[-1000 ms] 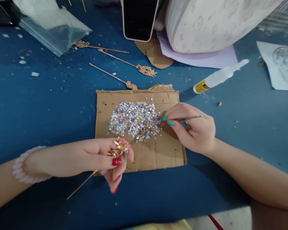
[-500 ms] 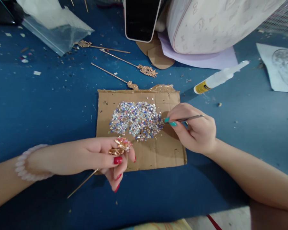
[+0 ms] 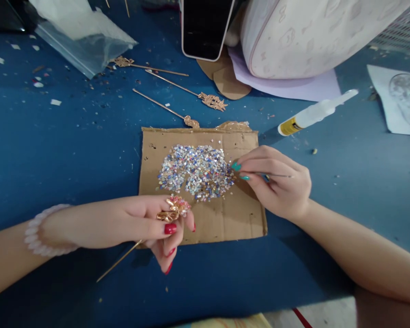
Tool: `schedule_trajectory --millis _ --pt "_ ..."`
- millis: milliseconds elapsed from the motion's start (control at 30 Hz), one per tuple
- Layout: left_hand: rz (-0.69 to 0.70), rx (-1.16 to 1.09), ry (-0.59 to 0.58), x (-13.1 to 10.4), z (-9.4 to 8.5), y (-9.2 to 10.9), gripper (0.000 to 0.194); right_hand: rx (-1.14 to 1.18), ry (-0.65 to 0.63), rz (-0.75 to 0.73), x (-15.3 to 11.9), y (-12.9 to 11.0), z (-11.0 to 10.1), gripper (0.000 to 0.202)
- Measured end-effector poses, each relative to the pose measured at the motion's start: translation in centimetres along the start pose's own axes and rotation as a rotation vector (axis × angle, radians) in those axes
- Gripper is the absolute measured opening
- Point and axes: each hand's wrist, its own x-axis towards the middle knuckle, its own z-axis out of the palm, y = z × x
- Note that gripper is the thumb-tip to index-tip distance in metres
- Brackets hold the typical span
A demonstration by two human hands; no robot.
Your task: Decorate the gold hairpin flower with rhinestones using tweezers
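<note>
My left hand [image 3: 157, 228] is closed on a gold hairpin [image 3: 168, 215]. Pink and clear bits cover part of its ornate head, and its thin stem [image 3: 119, 261] sticks out below the hand. Across the cardboard, my right hand [image 3: 276, 180] pinches slim metal tweezers [image 3: 276, 175], whose tips are hard to make out at the right edge of a spread of small shiny stone chips [image 3: 196, 171]. The chips, mostly white, blue and silvery, lie on a piece of brown cardboard [image 3: 232, 223].
Several more gold hairpins [image 3: 212, 101] lie beyond the cardboard. A glue bottle [image 3: 314, 113] with a yellow label is at the right. Farther back are a phone [image 3: 207, 29], a pale patterned bag [image 3: 304, 36], a plastic bag [image 3: 89, 41] and a printed paper sheet [image 3: 401, 100].
The fingers of my right hand have shifted, and the tweezers now lie flatter beside the chips. My left hand keeps its hold on the hairpin. The whole view has moved slightly.
</note>
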Motion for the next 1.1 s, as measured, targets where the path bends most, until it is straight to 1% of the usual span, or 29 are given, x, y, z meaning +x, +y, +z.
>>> schedule_trajectory --millis 67,100,133,167,233,367,400,533,633,767,900,1000,1100 --pt "-0.017 0.019 0.042 0.0 0.2 0.1 0.015 -0.004 -0.017 0.012 0.0 -0.1 0.0 0.014" --pt "-0.041 0.05 0.038 0.0 0.3 0.2 0.016 -0.007 -0.019 0.017 0.0 -0.1 0.0 0.015" --pt "-0.031 0.055 0.065 0.0 0.4 0.3 0.018 -0.011 -0.013 0.021 0.0 -0.1 0.0 0.015" --pt "-0.043 0.059 0.042 0.0 0.4 0.4 0.022 -0.015 -0.004 0.02 0.0 -0.1 0.0 0.016" --pt "-0.037 0.048 0.039 0.0 0.3 0.4 0.028 -0.019 0.016 0.02 0.0 0.0 0.1 0.018" --pt "-0.025 0.03 0.03 0.1 0.1 0.3 0.026 0.002 0.026 0.039 0.0 0.1 0.1 0.021" --pt "-0.04 0.041 0.045 0.1 0.2 0.4 0.026 0.01 0.024 0.047 0.0 0.2 0.1 0.021" --pt "-0.059 0.079 0.026 0.1 0.4 0.8 0.032 0.036 0.035 0.064 0.0 0.2 0.0 0.018" --pt "-0.055 0.062 0.027 0.1 0.3 0.7 0.03 0.023 0.033 0.069 0.0 0.3 -0.1 0.017" --pt "-0.008 -0.009 0.008 0.0 -0.1 -0.1 0.022 0.01 0.038 0.047 -0.1 0.4 -0.1 0.018" --pt "0.015 -0.025 -0.014 0.0 -0.4 -0.8 0.018 -0.008 0.047 0.037 0.0 0.3 0.1 0.019" --pt "0.02 -0.025 -0.026 0.0 -0.4 -0.6 0.019 -0.005 0.052 0.034 0.0 0.3 0.1 0.019" --pt "-0.02 0.021 0.002 -0.1 0.1 0.3 0.02 0.004 0.029 0.032 0.0 0.3 0.0 0.019"
